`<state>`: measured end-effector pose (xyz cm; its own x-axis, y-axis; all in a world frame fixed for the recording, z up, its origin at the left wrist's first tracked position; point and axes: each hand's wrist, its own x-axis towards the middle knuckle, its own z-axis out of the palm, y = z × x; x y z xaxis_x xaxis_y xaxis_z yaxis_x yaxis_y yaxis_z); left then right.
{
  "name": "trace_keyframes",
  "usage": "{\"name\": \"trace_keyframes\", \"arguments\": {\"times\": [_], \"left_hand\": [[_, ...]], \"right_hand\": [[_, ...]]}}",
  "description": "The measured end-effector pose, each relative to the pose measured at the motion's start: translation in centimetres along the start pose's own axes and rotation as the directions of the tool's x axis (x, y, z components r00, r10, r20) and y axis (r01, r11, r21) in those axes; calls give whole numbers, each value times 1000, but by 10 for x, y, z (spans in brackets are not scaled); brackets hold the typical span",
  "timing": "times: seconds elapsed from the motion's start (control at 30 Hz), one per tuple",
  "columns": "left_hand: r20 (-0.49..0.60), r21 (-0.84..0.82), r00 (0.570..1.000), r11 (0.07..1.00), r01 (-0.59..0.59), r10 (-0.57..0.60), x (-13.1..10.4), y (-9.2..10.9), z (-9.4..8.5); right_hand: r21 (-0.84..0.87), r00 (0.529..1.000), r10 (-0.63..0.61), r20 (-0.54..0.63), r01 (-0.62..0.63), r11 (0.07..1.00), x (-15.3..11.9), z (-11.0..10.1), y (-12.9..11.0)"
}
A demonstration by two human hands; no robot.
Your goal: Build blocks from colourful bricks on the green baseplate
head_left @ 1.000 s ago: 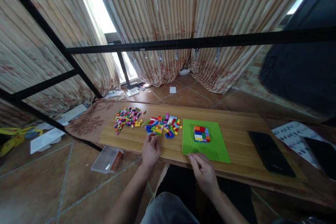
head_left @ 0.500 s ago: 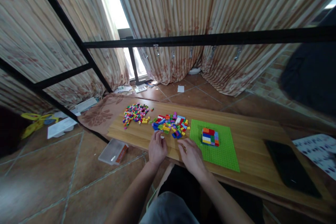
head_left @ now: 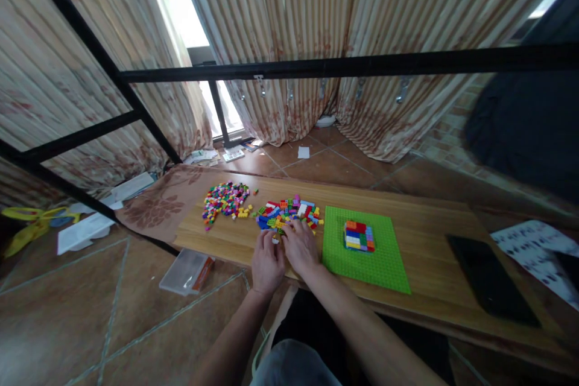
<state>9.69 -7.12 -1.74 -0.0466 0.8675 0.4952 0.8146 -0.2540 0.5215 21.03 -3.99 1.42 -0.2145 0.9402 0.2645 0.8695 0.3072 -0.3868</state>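
Observation:
My left hand is at the near edge of the wooden board, its fingers curled around a small whitish brick that shows at the fingertips. Just right of it, my right hand reaches over the near side of a pile of larger toy bricks. Its fingers are bent and slightly apart among the bricks; the fingertips are partly hidden. To the right lies a green baseplate. On it sits a low, multicoloured block of joined bricks.
A heap of tiny bricks lies on the board at left. A dark flat panel and a printed sheet are at right. A clear plastic box stands on the floor. A black metal rail crosses behind.
My right hand has moved left and forward, from beside the baseplate onto the brick pile, closer to my left hand. My left hand stays near the same spot. The view has shifted slightly.

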Motion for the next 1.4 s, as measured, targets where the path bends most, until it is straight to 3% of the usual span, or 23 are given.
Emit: {"name": "trace_keyframes", "arguments": {"times": [0.5,0.63,0.73,0.83,0.93,1.0,1.03,1.13,1.23,1.4], "left_hand": [[23,51,1000,999,-3,2,3,-2,0],[21,68,1000,998,-5,4,3,-2,0],[20,80,1000,997,-22,20,4,-3,0],[18,88,1000,996,-25,24,4,-4,1],[20,95,1000,995,-16,15,4,-4,1],[27,99,1000,995,-12,9,4,-3,1],[28,100,1000,995,-10,7,4,-3,1],[22,98,1000,995,-4,1,5,-2,1],[17,90,1000,996,-8,6,6,-1,1],[13,91,1000,996,-21,20,6,-1,1]], "right_hand": [[-120,998,-45,47,51,991,-13,-3,-8],[-19,1000,0,29,0,1000,-21,-8,-8],[210,997,81,-21,-75,975,-33,-11,-4],[581,969,242,-46,-171,796,-47,-15,4],[878,890,449,80,-276,392,-60,-23,17],[954,830,533,161,-270,132,-69,-33,27],[968,810,558,181,-247,44,-72,-39,32],[979,784,589,196,-191,-71,-81,-55,43],[990,796,592,128,-139,-28,-86,-64,50],[937,811,577,-94,-123,327,-93,-69,59]]}}
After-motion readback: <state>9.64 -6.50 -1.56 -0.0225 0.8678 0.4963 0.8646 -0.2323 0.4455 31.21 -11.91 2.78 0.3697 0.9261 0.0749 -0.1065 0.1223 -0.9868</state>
